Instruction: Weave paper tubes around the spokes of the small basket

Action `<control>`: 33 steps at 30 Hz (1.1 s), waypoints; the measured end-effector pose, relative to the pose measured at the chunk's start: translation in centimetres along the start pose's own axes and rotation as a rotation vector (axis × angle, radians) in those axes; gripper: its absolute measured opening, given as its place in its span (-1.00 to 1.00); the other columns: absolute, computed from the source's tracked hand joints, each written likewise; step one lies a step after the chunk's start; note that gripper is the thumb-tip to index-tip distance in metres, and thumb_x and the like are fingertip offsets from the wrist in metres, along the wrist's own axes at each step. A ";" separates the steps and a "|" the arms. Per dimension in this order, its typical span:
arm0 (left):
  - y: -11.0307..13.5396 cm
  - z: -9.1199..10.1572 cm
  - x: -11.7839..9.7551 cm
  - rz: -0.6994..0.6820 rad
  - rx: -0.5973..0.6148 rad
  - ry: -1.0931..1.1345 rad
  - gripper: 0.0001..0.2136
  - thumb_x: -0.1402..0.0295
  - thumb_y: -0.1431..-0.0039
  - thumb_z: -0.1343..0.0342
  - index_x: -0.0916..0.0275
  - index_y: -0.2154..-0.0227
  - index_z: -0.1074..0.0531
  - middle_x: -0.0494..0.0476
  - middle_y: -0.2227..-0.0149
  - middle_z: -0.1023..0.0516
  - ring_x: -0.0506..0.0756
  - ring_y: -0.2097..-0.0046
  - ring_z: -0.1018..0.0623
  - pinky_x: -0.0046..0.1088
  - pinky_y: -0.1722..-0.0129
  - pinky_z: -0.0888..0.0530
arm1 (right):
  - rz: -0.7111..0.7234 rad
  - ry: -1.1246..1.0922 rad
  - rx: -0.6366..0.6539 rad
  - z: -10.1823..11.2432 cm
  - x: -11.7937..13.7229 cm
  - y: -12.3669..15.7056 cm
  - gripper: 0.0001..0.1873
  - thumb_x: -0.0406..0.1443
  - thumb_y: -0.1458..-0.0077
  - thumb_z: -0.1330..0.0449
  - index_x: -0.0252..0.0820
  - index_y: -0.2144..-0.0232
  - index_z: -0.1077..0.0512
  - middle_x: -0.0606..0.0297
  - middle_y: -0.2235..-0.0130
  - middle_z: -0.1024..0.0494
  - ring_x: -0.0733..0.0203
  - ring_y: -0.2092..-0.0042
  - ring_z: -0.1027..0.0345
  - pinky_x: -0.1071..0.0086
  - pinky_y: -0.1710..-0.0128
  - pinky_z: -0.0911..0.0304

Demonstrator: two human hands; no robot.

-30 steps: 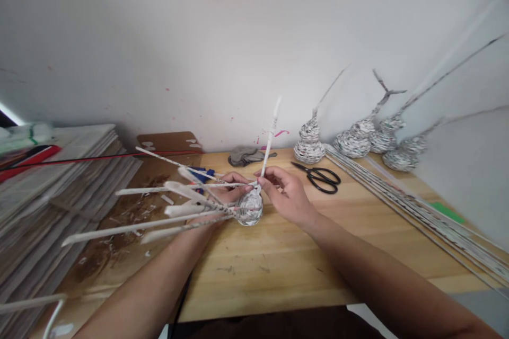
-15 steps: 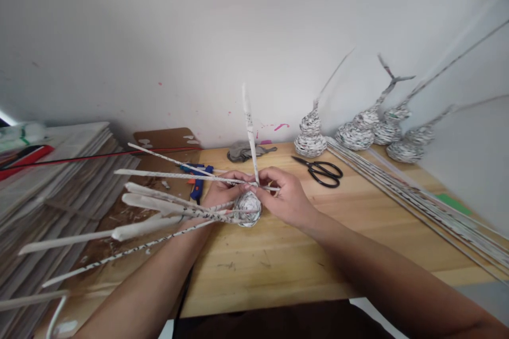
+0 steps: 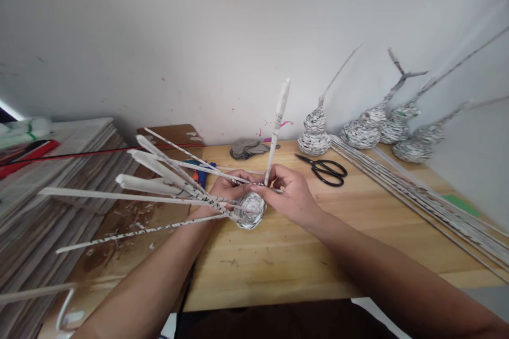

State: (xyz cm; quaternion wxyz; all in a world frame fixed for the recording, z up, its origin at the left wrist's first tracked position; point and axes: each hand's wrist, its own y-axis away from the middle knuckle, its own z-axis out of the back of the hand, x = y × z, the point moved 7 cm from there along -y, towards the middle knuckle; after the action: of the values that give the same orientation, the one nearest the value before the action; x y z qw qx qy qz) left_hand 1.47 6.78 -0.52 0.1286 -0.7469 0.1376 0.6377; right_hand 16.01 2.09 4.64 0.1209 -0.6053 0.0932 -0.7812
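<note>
Above the table (image 3: pixel 278 265), left hand (image 3: pixel 225 190) grips woven ball (image 3: pixel 249 211); right hand (image 3: pixel 292 196) pinches upright tube (image 3: pixel 277 127)

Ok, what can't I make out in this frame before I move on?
Head view only:
- Grip of the left hand: partly hidden behind the woven paper ball and its spokes.
- Blue tool: mostly covered by the spokes, type unclear.
- Far-right woven gourds: blurred.
- Newspaper stack: cut off by the left edge.
- Lower end of the upright paper tube: hidden by the right hand.
</note>
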 end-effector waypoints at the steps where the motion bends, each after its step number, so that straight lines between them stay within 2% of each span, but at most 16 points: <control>1: 0.0 0.1 0.0 -0.001 -0.004 0.002 -0.64 0.17 0.27 -0.49 0.33 0.50 -0.53 0.07 0.53 -0.56 -0.01 0.51 -0.46 -0.51 0.49 -0.37 | -0.002 -0.020 0.009 0.0 0.1 0.0 -0.75 -0.20 0.01 -0.37 -0.16 0.50 -0.38 0.41 0.51 -0.43 0.35 0.49 -0.20 0.44 0.50 -0.12; 5: -0.1 0.2 -0.3 -0.012 -0.006 0.000 -0.65 0.21 0.25 -0.49 0.33 0.48 -0.53 0.06 0.53 -0.56 -0.04 0.53 -0.44 -0.53 0.53 -0.35 | 0.037 -0.070 0.025 0.2 0.9 0.0 -0.86 -0.23 -0.08 -0.29 -0.17 0.41 -0.44 0.33 0.41 -0.52 0.30 0.41 -0.32 0.42 0.44 -0.19; 10: 0.0 0.3 -0.7 0.017 -0.012 0.011 -0.63 0.17 0.25 -0.48 0.33 0.50 -0.51 0.05 0.58 -0.54 -0.04 0.58 -0.42 -0.53 0.57 -0.34 | 0.081 -0.070 0.002 0.7 1.6 0.2 -0.95 -0.31 -0.11 -0.23 -0.18 0.35 -0.46 0.33 0.40 -0.53 0.30 0.41 -0.36 0.41 0.43 -0.23; 16: 0.1 0.6 -0.8 0.019 -0.031 -0.039 -0.66 0.19 0.21 -0.47 0.33 0.49 -0.51 0.07 0.57 -0.55 -0.03 0.57 -0.43 -0.52 0.57 -0.36 | 0.214 0.134 -0.098 1.4 2.8 0.7 -0.95 -0.37 -0.05 -0.25 -0.18 0.36 -0.47 0.32 0.38 -0.58 0.29 0.39 -0.38 0.40 0.40 -0.24; 24: -0.2 0.8 -0.3 -0.006 -0.033 -0.101 -0.67 0.16 0.18 -0.45 0.30 0.48 -0.51 0.04 0.55 -0.55 -0.04 0.54 -0.45 -0.56 0.55 -0.36 | 0.316 0.365 -0.184 1.7 3.3 1.0 -0.96 -0.36 -0.03 -0.24 -0.17 0.38 -0.47 0.30 0.39 -0.57 0.23 0.35 -0.40 0.37 0.33 -0.27; 27: -0.1 0.6 -0.4 -0.012 -0.033 -0.121 -0.66 0.15 0.17 -0.44 0.30 0.47 -0.51 0.04 0.56 -0.54 -0.05 0.56 -0.44 -0.56 0.56 -0.35 | 0.228 0.330 -0.204 1.8 2.8 1.0 -0.99 -0.35 0.00 -0.24 -0.17 0.43 -0.46 0.30 0.42 -0.56 0.25 0.40 -0.39 0.37 0.37 -0.27; 31: 0.0 0.1 -0.9 -0.041 -0.027 -0.122 -0.62 0.11 0.23 -0.46 0.31 0.52 -0.50 0.02 0.61 -0.51 -0.07 0.60 -0.37 -0.56 0.57 -0.33 | -0.065 0.095 -0.164 1.5 0.9 0.5 -0.91 -0.30 0.05 -0.26 -0.17 0.51 -0.42 0.35 0.53 -0.49 0.30 0.52 -0.31 0.42 0.53 -0.19; 33: 0.1 -0.1 -1.2 -0.053 -0.016 -0.114 -0.61 0.11 0.24 -0.47 0.31 0.53 -0.49 0.03 0.61 -0.51 -0.07 0.60 -0.37 -0.55 0.57 -0.32 | -0.166 -0.016 -0.148 1.4 0.2 0.3 -0.88 -0.28 0.09 -0.28 -0.17 0.54 -0.40 0.37 0.57 -0.44 0.31 0.54 -0.27 0.44 0.57 -0.15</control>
State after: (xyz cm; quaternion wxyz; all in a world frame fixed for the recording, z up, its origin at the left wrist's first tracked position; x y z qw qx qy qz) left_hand 1.35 6.68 0.66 0.1471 -0.7136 0.1052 0.6768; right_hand 17.36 1.71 5.14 0.0116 -0.6245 0.0993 -0.7746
